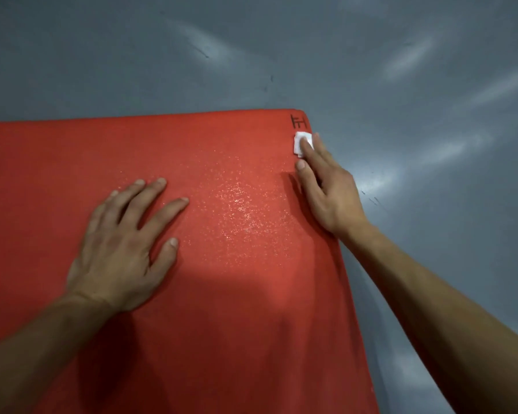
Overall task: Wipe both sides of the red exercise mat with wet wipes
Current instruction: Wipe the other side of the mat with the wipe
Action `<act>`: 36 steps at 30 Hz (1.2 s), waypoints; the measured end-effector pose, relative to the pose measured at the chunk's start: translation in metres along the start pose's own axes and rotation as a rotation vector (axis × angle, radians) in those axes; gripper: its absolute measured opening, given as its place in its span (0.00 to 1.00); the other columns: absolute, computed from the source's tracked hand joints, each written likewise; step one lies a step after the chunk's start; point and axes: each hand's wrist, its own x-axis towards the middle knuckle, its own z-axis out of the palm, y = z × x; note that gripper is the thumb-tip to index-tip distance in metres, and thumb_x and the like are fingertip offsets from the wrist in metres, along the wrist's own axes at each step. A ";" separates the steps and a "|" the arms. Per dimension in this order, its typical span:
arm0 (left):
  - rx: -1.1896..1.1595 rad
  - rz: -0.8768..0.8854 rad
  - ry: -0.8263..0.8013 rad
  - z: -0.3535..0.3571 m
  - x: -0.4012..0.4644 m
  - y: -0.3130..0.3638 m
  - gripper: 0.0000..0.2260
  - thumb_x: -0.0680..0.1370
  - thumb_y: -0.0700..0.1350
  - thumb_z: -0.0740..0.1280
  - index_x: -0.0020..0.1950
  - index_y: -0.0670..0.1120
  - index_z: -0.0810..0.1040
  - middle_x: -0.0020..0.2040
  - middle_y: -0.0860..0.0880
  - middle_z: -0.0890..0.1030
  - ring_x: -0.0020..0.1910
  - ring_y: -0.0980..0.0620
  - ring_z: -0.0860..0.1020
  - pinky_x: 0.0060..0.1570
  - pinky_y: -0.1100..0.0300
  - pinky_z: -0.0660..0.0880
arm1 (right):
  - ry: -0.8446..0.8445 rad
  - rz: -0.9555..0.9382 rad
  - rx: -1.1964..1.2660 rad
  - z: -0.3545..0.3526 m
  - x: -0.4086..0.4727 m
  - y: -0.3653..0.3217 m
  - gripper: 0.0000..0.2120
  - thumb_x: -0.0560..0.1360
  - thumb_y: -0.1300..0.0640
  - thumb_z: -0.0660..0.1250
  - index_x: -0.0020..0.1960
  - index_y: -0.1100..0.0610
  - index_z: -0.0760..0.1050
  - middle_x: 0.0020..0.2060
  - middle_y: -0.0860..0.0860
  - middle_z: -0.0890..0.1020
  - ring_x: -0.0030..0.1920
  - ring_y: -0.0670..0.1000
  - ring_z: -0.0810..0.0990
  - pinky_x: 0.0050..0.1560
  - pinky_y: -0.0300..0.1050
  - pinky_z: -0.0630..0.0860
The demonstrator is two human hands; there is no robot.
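The red exercise mat (72, 162) lies flat on the floor and fills the lower left of the head view. A wet sheen shows on its middle. My right hand (326, 189) reaches to the mat's far right corner and presses a small folded white wet wipe (297, 143) onto the mat with straight fingers, just below a black logo (299, 122). My left hand (126, 246) rests flat on the mat with its fingers spread, holding nothing.
A glossy grey floor (401, 85) surrounds the mat beyond its far edge and along its right edge. Light reflections streak across it.
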 end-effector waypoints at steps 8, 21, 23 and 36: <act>-0.001 0.023 0.028 0.001 0.002 -0.002 0.28 0.78 0.57 0.57 0.79 0.56 0.69 0.81 0.46 0.65 0.79 0.40 0.63 0.77 0.39 0.58 | -0.042 0.018 -0.047 -0.004 -0.022 0.003 0.28 0.83 0.38 0.51 0.80 0.46 0.64 0.80 0.45 0.60 0.76 0.37 0.58 0.68 0.21 0.52; -0.032 -0.009 0.037 0.000 0.001 -0.001 0.27 0.78 0.57 0.58 0.78 0.57 0.70 0.81 0.48 0.65 0.79 0.42 0.63 0.79 0.44 0.54 | -0.078 -0.123 -0.240 0.033 0.097 -0.084 0.24 0.86 0.43 0.47 0.52 0.54 0.77 0.56 0.57 0.83 0.60 0.61 0.78 0.60 0.50 0.69; -0.029 -0.009 0.033 -0.001 0.001 0.000 0.27 0.78 0.56 0.58 0.78 0.57 0.70 0.81 0.48 0.65 0.79 0.42 0.63 0.79 0.44 0.54 | -0.136 -0.206 -0.275 0.065 0.098 -0.123 0.24 0.86 0.44 0.48 0.58 0.56 0.79 0.58 0.58 0.83 0.62 0.60 0.78 0.64 0.51 0.68; -0.026 -0.019 0.037 0.000 0.000 -0.001 0.27 0.78 0.56 0.58 0.79 0.57 0.69 0.81 0.48 0.65 0.80 0.43 0.62 0.79 0.42 0.56 | 0.025 -0.134 -0.382 0.046 0.084 -0.084 0.27 0.85 0.50 0.43 0.59 0.62 0.78 0.55 0.61 0.82 0.60 0.63 0.78 0.73 0.57 0.65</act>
